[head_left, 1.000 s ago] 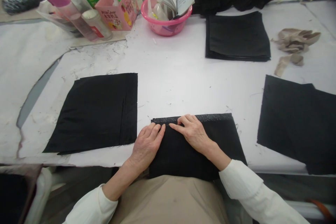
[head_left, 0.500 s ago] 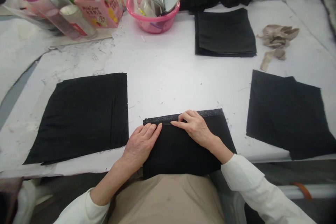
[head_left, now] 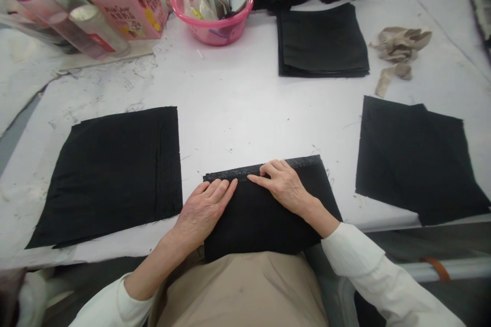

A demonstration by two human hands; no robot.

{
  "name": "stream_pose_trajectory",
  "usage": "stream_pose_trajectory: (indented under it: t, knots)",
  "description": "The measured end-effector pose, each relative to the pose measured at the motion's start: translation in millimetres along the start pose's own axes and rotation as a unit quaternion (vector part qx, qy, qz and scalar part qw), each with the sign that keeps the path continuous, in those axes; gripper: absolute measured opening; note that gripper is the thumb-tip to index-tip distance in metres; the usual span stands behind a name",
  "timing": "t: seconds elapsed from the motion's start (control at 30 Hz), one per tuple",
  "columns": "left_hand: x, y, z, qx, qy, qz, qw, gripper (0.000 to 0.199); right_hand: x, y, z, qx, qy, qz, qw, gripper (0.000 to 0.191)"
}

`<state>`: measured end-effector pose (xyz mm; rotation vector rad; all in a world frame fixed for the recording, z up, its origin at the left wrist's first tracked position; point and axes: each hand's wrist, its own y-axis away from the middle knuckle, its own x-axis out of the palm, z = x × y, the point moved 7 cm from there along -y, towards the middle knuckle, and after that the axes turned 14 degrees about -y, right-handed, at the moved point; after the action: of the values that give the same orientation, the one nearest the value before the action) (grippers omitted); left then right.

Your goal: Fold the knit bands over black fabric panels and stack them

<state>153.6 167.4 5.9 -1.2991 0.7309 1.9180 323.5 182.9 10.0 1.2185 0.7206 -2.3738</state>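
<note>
A black cloth piece [head_left: 264,214] lies at the front edge of the table against my body, with a speckled grey strip [head_left: 307,161] along its far edge. My left hand [head_left: 207,204] rests on the cloth's left part, fingers close together and fingertips at a fold just below the strip. On the right, my right hand [head_left: 282,184] has its thumb and curled fingers closed at the same fold and strip. A short gap separates the two hands. Any cloth pinched between the right fingers is too small to make out.
Black cloth stacks lie at the left [head_left: 115,179], right [head_left: 414,158] and back [head_left: 322,41]. Beige fabric scraps [head_left: 402,43] sit at the back right. A pink basin [head_left: 215,30], a pink box [head_left: 134,5] and bottles [head_left: 99,33] stand along the back left.
The whole view has shifted slightly, so the table items appear a little further left and mostly higher. Both hands keep nearly the same place on the cloth.
</note>
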Motion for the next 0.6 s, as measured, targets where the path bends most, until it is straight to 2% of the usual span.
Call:
stream_pose_trajectory:
  t: [0.3,0.6]
  knots:
    - [-1.7,-16.0,-9.0,0.043,-0.001,-0.002,0.999,0.049,-0.4,1.5,-4.6,0.004,-0.015,-0.008,1.000,0.027]
    - [0.8,-20.0,-8.5,0.049,0.013,0.007,0.999,0.054,-20.9,16.3,-27.3,0.000,-0.033,-0.007,0.999,0.027]
